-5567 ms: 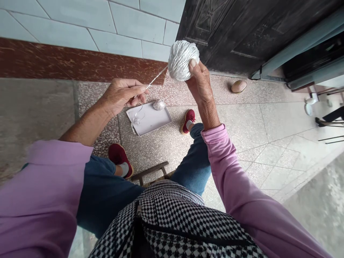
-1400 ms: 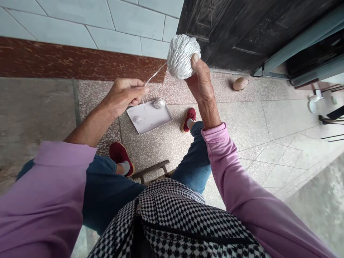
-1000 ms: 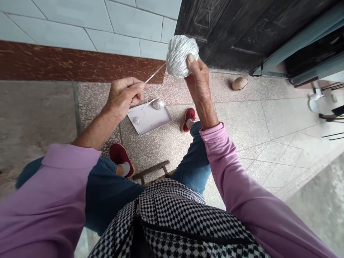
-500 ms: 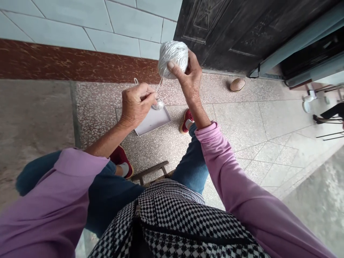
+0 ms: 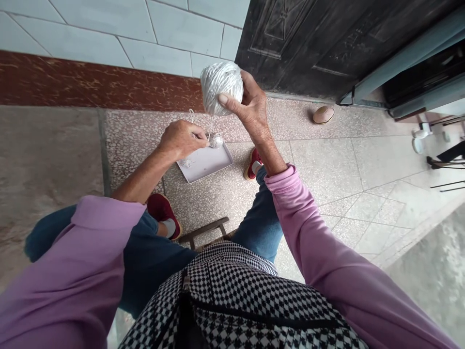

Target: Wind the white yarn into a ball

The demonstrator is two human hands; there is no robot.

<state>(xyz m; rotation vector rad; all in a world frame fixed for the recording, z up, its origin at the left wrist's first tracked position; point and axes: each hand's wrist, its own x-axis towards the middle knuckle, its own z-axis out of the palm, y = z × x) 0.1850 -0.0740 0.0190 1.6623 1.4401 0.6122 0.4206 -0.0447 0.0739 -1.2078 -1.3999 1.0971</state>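
- White ball (image 5: 221, 91): held up in front of you, clear of the floor (image 5: 319, 165), in your right hand (image 5: 253, 104).
- Right hand state: grasping the ball from its right side, thumb across the front face; the other fingers are mostly hidden behind.
- Key relation: the ball lies up and to the right of your left hand (image 5: 183, 138), and those two are apart. Right hand is the nearer one, being already on the ball.
- Left hand state: fingertips pinched together on the strand (image 5: 210, 127); how firmly, you cannot tell from here.
- Strand line: leaves the ball's underside and drops nearly straight to your left fingertips. Long axis close to upright in view, a short span between the hands.
- Ball axis: roundish, no clear long axis; it points no particular way except at its underside, where the strand comes off.
- Loop (image 5: 192, 115): a bit of cord stands up just beyond your left knuckles; its run behind the hand is hidden.
- Below: shallow tray (image 5: 207, 167) with a small ball (image 5: 216, 141) at its far side and a loose bundle (image 5: 186, 163) near its left side.
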